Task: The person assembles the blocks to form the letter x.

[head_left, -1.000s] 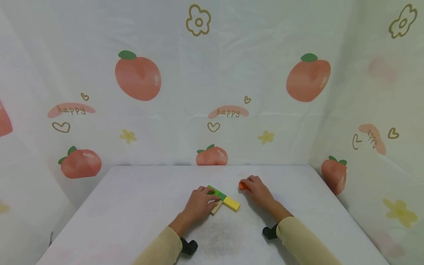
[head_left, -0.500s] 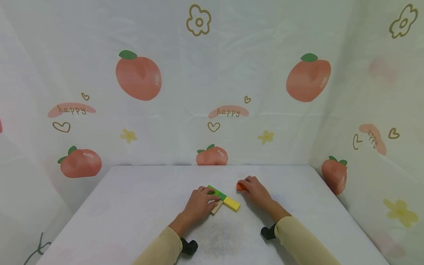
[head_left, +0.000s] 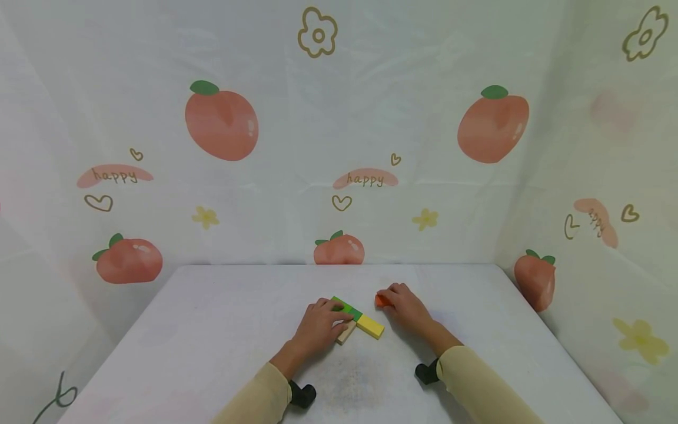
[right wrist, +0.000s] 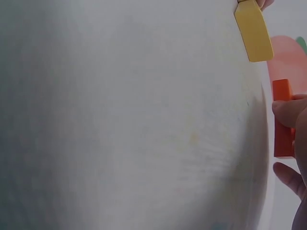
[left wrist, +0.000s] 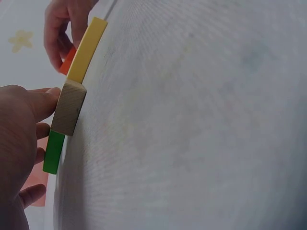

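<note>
My left hand [head_left: 316,325] rests on a small group of blocks, thumb on a plain wooden block [head_left: 346,334] and fingers spread over a green block [head_left: 357,315]. The green part shows a lighter and a darker tone; fingers hide some of it. A yellow block [head_left: 371,327] lies end-on to the green one, and the wooden block meets them from the near side. To the right, slightly farther back, my right hand [head_left: 410,309] pinches an orange-red block [right wrist: 283,139] between thumb and fingers. In the right wrist view it is apart from the yellow block.
All this is on a white table [head_left: 212,341] with a back edge against a fruit-printed curtain [head_left: 281,147]. Black wrist mounts [head_left: 303,396] sit at both cuffs. A thin dark cord [head_left: 62,397] hangs by the table's left edge.
My right hand has moved a little left and nearer, carrying the orange-red block toward the other blocks. The left hand and its blocks have stayed put.
</note>
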The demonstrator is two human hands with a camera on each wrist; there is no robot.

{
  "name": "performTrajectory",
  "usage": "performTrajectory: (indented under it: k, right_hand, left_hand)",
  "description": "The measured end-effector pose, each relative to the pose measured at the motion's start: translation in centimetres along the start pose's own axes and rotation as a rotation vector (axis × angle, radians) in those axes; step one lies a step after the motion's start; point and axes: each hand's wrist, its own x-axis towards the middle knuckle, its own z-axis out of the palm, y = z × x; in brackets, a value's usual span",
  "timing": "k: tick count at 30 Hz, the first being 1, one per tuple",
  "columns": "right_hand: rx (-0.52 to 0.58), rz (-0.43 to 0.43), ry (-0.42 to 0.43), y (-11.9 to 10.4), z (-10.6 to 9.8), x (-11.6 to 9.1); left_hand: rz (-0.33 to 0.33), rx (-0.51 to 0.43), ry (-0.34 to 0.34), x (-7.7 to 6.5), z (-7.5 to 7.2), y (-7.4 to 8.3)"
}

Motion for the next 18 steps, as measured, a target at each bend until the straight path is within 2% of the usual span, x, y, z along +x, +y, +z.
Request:
performTrajectory:
  k: [18]
  right_hand:
    - [-0.013,-0.082,-0.036,-0.57,0.16,0.68]
  left_hand:
    - [-0.003,-0.004,-0.004,0.0,-0.09,0.04]
